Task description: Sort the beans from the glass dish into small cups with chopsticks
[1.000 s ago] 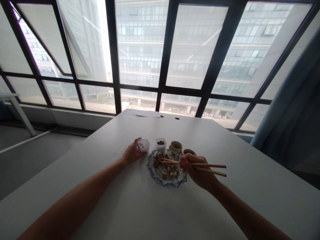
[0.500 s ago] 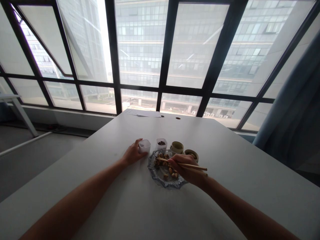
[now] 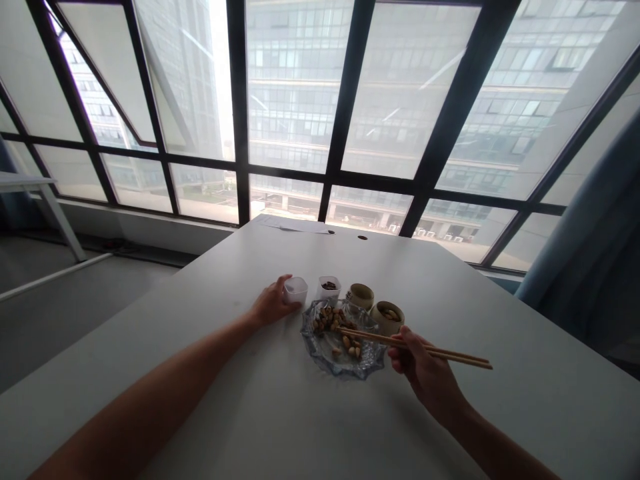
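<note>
My left hand (image 3: 274, 301) is wrapped round a small translucent plastic cup (image 3: 295, 291) standing on the table, with no contents that I can make out. In my right hand (image 3: 425, 370) is a pair of wooden chopsticks (image 3: 445, 353), held from the right. Their tips are over the scalloped glass plate (image 3: 320, 359), close to the nuts; whether they pinch one I cannot tell. Brown clustered nuts (image 3: 327, 319) lie at the plate's back left, and several paler nuts (image 3: 354, 349) lie nearer its middle.
Behind the plate stand a second plastic cup (image 3: 329, 288) with dark pieces in it, a greenish round cup (image 3: 361, 296) and a similar cup (image 3: 387, 317) holding nuts. Paper sheets (image 3: 295, 225) lie at the far end of the white table (image 3: 225, 400), before the windows. A curtain hangs at right.
My right hand has drawn back to the right and off the plate, uncovering the rear cups. The chopstick tips have shifted right. My left hand keeps its grip on the plastic cup.
</note>
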Demonstrator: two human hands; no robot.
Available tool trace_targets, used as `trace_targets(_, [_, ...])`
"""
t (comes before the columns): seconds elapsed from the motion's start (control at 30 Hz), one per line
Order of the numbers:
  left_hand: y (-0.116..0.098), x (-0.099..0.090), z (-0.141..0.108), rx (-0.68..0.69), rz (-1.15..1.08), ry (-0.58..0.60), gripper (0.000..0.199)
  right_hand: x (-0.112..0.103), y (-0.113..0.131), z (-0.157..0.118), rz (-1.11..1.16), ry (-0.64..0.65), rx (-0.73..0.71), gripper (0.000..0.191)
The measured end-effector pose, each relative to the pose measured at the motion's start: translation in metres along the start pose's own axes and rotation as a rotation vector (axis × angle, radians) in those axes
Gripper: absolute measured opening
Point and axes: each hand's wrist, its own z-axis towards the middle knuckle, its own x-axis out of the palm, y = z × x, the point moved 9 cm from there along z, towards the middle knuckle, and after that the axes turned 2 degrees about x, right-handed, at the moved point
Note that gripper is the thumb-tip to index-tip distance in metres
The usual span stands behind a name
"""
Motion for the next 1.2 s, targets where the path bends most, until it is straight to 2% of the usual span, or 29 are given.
trace_targets(0.07, [-0.001, -0.001, 0.0, 0.009, 0.007, 0.0, 0.076, -0.001, 0.008, -0.007, -0.085, 0.007, -0.141, 0.047])
trace_targets(0.17, [-0.002, -0.002, -0.001, 0.022, 0.013, -0.017, 0.075, 0.01, 0.036, -0.028, -0.343, 0.11, -0.519, 0.032])
trace_targets(0.23, [-0.001, -0.002, -0.001, 0.028, 0.011, -0.023, 0.075, 0.028, 0.053, -0.052, -0.536, 0.272, -0.825, 0.019])
trace_targets(0.3, [-0.001, -0.002, -0.001, 0.039, 0.004, -0.03, 0.075, 0.047, 0.061, -0.079, -0.71, 0.468, -1.083, 0.012])
trace_targets(0.33, [0.0, -0.002, -0.001, 0.046, 0.0, -0.037, 0.075, 0.054, 0.06, -0.09, -0.788, 0.554, -1.17, 0.013])
trace_targets(0.4, [0.001, -0.003, 0.0, 0.056, -0.007, -0.053, 0.074, 0.063, 0.057, -0.101, -0.91, 0.67, -1.249, 0.016])
trace_targets(0.5, [0.002, -0.002, 0.0, 0.056, -0.007, -0.055, 0.075, 0.065, 0.052, -0.102, -0.942, 0.705, -1.24, 0.018])
trace_targets(0.57, [0.001, -0.002, 0.0, 0.055, -0.011, -0.053, 0.074, 0.059, 0.052, -0.094, -0.851, 0.627, -1.179, 0.016])
trace_targets(0.63, [-0.001, -0.003, -0.001, 0.06, -0.022, -0.059, 0.074, 0.046, 0.051, -0.077, -0.702, 0.483, -1.033, 0.017])
trace_targets(0.73, [-0.007, -0.006, -0.003, 0.094, -0.045, -0.086, 0.072, 0.023, 0.041, -0.046, -0.456, 0.245, -0.711, 0.028])
trace_targets(0.83, [-0.014, -0.011, -0.005, 0.156, -0.055, -0.133, 0.069, 0.01, 0.032, -0.03, -0.268, 0.107, -0.503, 0.036])
trace_targets(1.0, [-0.019, -0.014, -0.006, 0.209, -0.038, -0.16, 0.066, 0.009, 0.028, -0.023, -0.202, 0.082, -0.409, 0.043])
trace_targets(1.2, [-0.019, -0.012, -0.006, 0.19, -0.043, -0.128, 0.067, 0.013, 0.025, -0.027, -0.217, 0.108, -0.387, 0.046])
